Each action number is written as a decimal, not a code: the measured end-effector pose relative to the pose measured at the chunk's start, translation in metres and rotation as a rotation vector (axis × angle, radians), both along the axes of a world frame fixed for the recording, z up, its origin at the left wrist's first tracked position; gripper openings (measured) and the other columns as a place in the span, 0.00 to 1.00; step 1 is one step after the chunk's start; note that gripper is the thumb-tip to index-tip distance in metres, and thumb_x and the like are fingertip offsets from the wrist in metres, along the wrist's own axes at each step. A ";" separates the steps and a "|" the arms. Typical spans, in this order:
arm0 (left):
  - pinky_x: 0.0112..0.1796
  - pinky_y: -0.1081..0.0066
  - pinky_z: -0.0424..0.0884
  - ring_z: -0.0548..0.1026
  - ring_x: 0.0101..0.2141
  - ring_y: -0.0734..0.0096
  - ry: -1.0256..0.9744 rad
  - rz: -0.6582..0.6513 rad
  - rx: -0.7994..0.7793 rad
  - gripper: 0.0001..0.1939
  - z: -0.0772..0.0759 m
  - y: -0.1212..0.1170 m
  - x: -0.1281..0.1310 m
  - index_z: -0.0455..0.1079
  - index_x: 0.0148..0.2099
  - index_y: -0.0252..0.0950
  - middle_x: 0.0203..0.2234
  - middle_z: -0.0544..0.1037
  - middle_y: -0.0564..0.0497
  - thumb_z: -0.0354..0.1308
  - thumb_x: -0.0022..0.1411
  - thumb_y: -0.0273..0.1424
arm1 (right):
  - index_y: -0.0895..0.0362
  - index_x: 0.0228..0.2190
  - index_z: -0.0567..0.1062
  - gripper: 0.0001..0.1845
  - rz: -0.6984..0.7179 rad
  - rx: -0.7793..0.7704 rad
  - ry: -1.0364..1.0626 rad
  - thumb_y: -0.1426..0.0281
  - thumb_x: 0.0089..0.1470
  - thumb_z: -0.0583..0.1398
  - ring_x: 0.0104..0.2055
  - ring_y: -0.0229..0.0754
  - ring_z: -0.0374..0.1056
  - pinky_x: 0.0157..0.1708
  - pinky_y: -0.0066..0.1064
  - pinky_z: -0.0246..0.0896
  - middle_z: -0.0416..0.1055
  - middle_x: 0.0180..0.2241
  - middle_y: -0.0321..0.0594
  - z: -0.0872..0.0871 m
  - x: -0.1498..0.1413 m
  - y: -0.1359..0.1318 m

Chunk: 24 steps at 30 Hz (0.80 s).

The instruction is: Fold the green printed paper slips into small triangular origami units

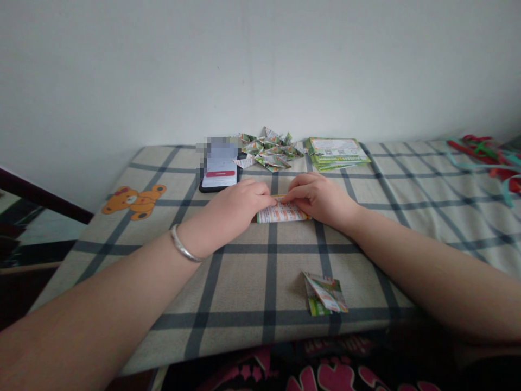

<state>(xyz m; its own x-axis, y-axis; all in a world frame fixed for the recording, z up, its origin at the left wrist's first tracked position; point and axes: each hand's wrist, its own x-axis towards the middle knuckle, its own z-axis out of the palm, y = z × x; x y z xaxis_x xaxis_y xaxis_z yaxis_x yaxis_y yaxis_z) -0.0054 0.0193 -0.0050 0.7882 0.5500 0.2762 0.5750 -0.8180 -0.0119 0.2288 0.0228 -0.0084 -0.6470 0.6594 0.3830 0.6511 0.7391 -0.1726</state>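
A printed paper card (283,214), white and orange with a folded edge, lies on the checked tablecloth between my hands. My left hand (246,202), with a silver bangle on the wrist, presses its fingertips on the card's far edge. From the other side my right hand (319,196) has thumb and fingers closed on the same edge, nearly touching the left fingertips. Nearer to me lies a folded paper piece (326,294). Several folded paper pieces (272,149) are heaped beyond my hands, beside a stack of flat printed cards (340,152).
A phone (220,172) with a lit screen lies left of the heap, against the wall side. An orange bear cutout (136,201) rests at the left. Red, green and pale blue ribbons (482,152) lie at the far right. The wall (260,65) borders the table's back.
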 end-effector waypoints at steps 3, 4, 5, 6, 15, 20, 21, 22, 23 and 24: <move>0.44 0.64 0.70 0.72 0.41 0.64 0.030 -0.018 0.001 0.15 0.004 0.001 -0.002 0.75 0.48 0.37 0.39 0.76 0.48 0.50 0.67 0.22 | 0.54 0.39 0.83 0.14 0.040 -0.017 -0.009 0.76 0.56 0.58 0.41 0.44 0.69 0.43 0.34 0.61 0.76 0.38 0.42 0.001 0.002 0.001; 0.45 0.64 0.70 0.73 0.41 0.65 0.042 -0.020 0.001 0.14 0.005 0.001 -0.002 0.75 0.47 0.36 0.39 0.77 0.48 0.50 0.67 0.22 | 0.54 0.39 0.83 0.14 0.050 -0.025 -0.009 0.75 0.57 0.58 0.41 0.44 0.69 0.44 0.34 0.61 0.76 0.38 0.42 0.002 0.002 0.001; 0.45 0.64 0.70 0.74 0.41 0.65 0.053 -0.017 0.001 0.13 0.006 0.000 -0.002 0.76 0.46 0.35 0.38 0.77 0.48 0.51 0.68 0.24 | 0.54 0.40 0.82 0.13 0.055 -0.033 -0.010 0.74 0.57 0.59 0.41 0.44 0.69 0.44 0.34 0.61 0.76 0.38 0.41 0.003 0.003 0.001; 0.46 0.64 0.70 0.74 0.41 0.65 0.064 -0.011 -0.001 0.12 0.008 0.000 -0.002 0.76 0.45 0.34 0.38 0.78 0.48 0.51 0.68 0.25 | 0.53 0.40 0.82 0.12 0.055 -0.045 -0.012 0.72 0.57 0.59 0.41 0.44 0.69 0.44 0.34 0.61 0.75 0.38 0.41 0.004 0.003 0.000; 0.45 0.63 0.70 0.75 0.41 0.63 0.094 0.074 -0.040 0.10 0.015 -0.010 0.005 0.77 0.43 0.33 0.37 0.78 0.47 0.56 0.67 0.32 | 0.53 0.40 0.82 0.13 -0.026 -0.062 -0.107 0.60 0.57 0.62 0.43 0.46 0.68 0.43 0.36 0.59 0.75 0.40 0.41 0.012 -0.002 -0.009; 0.45 0.61 0.70 0.74 0.41 0.61 0.077 0.092 -0.025 0.12 0.013 -0.013 0.007 0.76 0.43 0.32 0.37 0.77 0.46 0.55 0.67 0.35 | 0.52 0.40 0.81 0.14 -0.074 0.009 -0.184 0.59 0.59 0.59 0.43 0.47 0.67 0.39 0.36 0.58 0.75 0.41 0.41 0.015 -0.005 -0.017; 0.45 0.61 0.70 0.74 0.41 0.60 0.073 0.091 -0.020 0.12 0.013 -0.014 0.007 0.76 0.43 0.32 0.37 0.77 0.46 0.55 0.67 0.35 | 0.52 0.40 0.80 0.14 -0.078 0.015 -0.191 0.59 0.59 0.59 0.42 0.47 0.67 0.39 0.36 0.58 0.75 0.41 0.41 0.015 -0.006 -0.018; 0.44 0.61 0.70 0.74 0.41 0.60 0.070 0.088 -0.017 0.12 0.012 -0.014 0.008 0.76 0.43 0.32 0.37 0.77 0.46 0.55 0.67 0.34 | 0.52 0.40 0.80 0.14 -0.081 0.018 -0.195 0.59 0.59 0.59 0.42 0.47 0.67 0.38 0.36 0.57 0.75 0.41 0.41 0.015 -0.006 -0.018; 0.44 0.61 0.70 0.74 0.41 0.60 0.068 0.083 -0.018 0.12 0.012 -0.014 0.007 0.76 0.42 0.32 0.37 0.77 0.46 0.55 0.67 0.34 | 0.53 0.40 0.80 0.14 -0.084 0.021 -0.194 0.59 0.59 0.59 0.42 0.47 0.67 0.38 0.36 0.57 0.75 0.41 0.42 0.015 -0.006 -0.019; 0.44 0.62 0.70 0.74 0.41 0.61 0.066 0.078 -0.021 0.12 0.012 -0.013 0.007 0.76 0.42 0.32 0.37 0.77 0.46 0.55 0.67 0.34 | 0.53 0.40 0.80 0.15 -0.086 0.022 -0.192 0.58 0.59 0.59 0.42 0.46 0.67 0.38 0.36 0.57 0.75 0.41 0.42 0.015 -0.007 -0.019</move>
<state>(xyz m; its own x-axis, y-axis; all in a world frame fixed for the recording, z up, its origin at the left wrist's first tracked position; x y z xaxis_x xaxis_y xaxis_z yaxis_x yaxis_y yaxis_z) 0.0019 0.0059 0.0066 0.7586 0.6157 0.2131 0.6358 -0.7711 -0.0353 0.2222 0.0039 0.0066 -0.6513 0.7081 0.2729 0.7312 0.6817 -0.0238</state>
